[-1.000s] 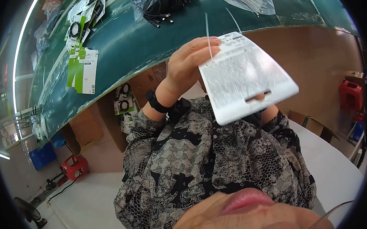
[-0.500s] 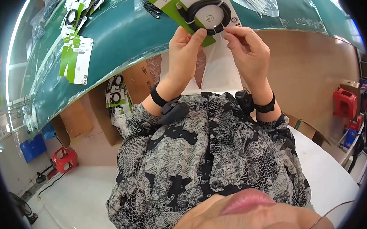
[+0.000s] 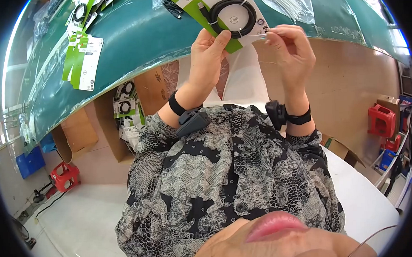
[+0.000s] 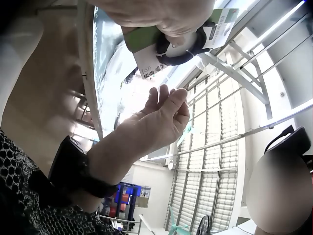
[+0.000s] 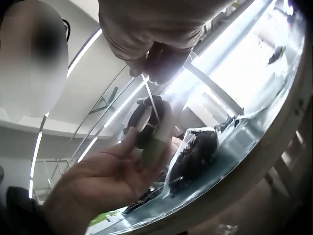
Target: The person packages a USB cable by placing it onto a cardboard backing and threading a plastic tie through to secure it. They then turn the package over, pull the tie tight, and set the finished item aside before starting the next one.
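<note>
In the head view, my left hand [image 3: 208, 57] grips the lower edge of a green-and-white USB-C cable card [image 3: 192, 11], with the thumb on its front. A coiled black cable [image 3: 251, 21] lies on the card around a white disc. My right hand [image 3: 294, 52] is just right of the card, pinching the end of a thin white cable tie [image 3: 259, 35] between thumb and forefinger. That tie [image 5: 150, 93] stretches from the coil to the pinching fingertips in the right wrist view. The left wrist view shows the right hand [image 4: 155, 125] apart from the card.
Printed cards [image 3: 88, 63] lie fanned on the green table [image 3: 132, 38], with more carded cables [image 3: 80, 13] beyond them. At the back are loose black cables [image 3: 173, 8] and a clear bag of cable ties [image 3: 291, 8]. An open carton holding carded cables [image 3: 125, 107] stands below the table edge.
The card has turned from its printed back to its cable side. Both hands now show at its lower edge, and the right hand has drawn rightward from the coil with the tie.
</note>
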Demonstrator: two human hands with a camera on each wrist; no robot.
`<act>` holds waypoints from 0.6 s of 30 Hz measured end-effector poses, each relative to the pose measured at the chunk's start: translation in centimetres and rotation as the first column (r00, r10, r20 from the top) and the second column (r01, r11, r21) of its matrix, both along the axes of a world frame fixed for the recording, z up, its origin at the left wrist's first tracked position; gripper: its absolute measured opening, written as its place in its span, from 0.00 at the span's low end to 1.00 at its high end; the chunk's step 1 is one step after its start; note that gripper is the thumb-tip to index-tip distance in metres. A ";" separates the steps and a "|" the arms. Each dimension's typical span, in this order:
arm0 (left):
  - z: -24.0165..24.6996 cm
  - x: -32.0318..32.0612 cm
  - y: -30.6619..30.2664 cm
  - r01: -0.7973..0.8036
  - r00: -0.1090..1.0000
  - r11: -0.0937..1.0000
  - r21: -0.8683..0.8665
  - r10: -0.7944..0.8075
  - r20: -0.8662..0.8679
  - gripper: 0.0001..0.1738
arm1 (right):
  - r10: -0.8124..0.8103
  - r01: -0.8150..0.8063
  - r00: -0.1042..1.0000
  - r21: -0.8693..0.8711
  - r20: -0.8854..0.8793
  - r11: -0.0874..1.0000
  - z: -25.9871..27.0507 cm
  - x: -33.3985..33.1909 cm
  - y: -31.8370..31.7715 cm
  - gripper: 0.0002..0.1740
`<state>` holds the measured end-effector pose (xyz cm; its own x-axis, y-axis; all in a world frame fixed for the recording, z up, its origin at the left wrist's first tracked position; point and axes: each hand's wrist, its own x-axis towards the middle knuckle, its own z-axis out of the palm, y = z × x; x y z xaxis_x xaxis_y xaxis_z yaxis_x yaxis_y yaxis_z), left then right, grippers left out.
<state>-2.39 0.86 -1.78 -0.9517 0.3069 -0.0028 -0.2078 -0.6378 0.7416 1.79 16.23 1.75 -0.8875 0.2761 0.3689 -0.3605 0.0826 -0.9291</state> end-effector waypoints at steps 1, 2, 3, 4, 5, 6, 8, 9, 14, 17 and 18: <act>0.1 0.1 0.1 -0.002 1.000 1.000 0.011 0.002 0.004 0.12 | -0.077 0.096 0.990 0.156 -0.121 0.983 -0.1 -0.3 0.2 0.08; 0.1 0.2 0.1 -0.006 1.000 1.000 0.015 0.006 0.006 0.12 | -0.132 0.206 0.959 0.294 -0.251 0.933 -0.2 -0.4 0.4 0.08; 0.2 0.2 0.2 0.004 1.000 1.000 0.021 -0.004 0.000 0.12 | -0.163 0.325 0.909 0.407 -0.385 0.854 -0.2 -0.5 0.5 0.07; 0.2 0.1 0.2 0.014 1.000 1.000 0.026 -0.014 -0.008 0.12 | -0.159 0.322 0.909 0.410 -0.385 0.853 -0.3 -0.4 0.5 0.07; 0.2 0.1 0.2 0.023 1.000 0.999 0.031 -0.022 -0.017 0.11 | -0.083 0.186 0.950 0.334 -0.300 0.924 -0.3 -0.2 0.5 0.06; 0.2 0.0 0.2 0.018 1.000 0.999 0.034 -0.017 -0.018 0.11 | 0.007 0.047 0.975 0.241 -0.220 0.969 -0.3 0.0 0.5 0.06; 0.1 0.0 0.2 0.004 0.998 1.000 -0.023 -0.005 -0.061 0.11 | 0.110 -0.090 0.983 0.136 -0.144 0.987 -0.2 0.3 0.2 0.05; 0.0 0.1 0.2 -0.002 0.997 0.999 -0.052 -0.003 -0.082 0.11 | 0.053 -0.031 0.992 0.189 -0.113 0.982 0.1 0.3 -0.2 0.05; -0.2 -0.3 0.2 0.013 1.000 1.000 -0.022 -0.013 -0.010 0.12 | -0.081 0.231 0.961 0.610 -0.264 0.758 0.4 -0.7 -0.4 0.07; -0.1 -0.3 0.3 0.008 0.999 0.999 0.032 -0.009 0.034 0.12 | -0.060 0.342 0.924 0.749 -0.377 0.568 0.7 -0.9 -0.5 0.09; -0.1 -0.3 0.3 0.008 0.999 0.999 0.032 -0.009 0.033 0.12 | -0.059 0.368 0.916 0.772 -0.396 0.518 0.8 -1.0 -0.7 0.09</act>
<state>-2.71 1.15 -1.93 -0.9486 0.3156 -0.0239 -0.2373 -0.6592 0.7135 0.78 15.57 2.58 -0.6528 -0.1189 0.7482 -0.4482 0.8569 -0.2548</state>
